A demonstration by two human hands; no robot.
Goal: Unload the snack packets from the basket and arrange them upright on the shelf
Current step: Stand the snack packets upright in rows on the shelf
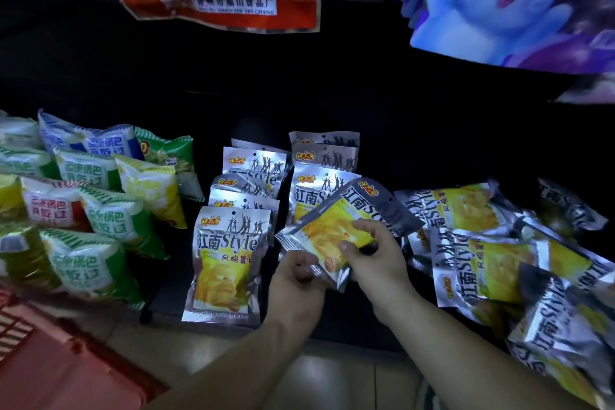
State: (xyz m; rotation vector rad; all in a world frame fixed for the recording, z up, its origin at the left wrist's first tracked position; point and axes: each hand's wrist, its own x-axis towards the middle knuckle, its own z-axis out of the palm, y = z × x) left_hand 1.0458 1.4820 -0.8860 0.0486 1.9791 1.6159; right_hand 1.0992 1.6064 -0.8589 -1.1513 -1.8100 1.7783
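both hands hold 1 silver-yellow chip packet (327,226), tilted, just in front of the right upright row (319,176) on the dark shelf (349,318). left hand (296,280): fingers curled, pinching the packet's near corner. right hand (372,260): thumb and fingers pinching its right edge. loose packets (492,263) lie piled at right. red basket (43,363) sits near left.

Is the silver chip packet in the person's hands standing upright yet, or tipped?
Tipped. The packet slants, top corner toward the upper right, gripped by the left hand and right hand in front of the upright rows.
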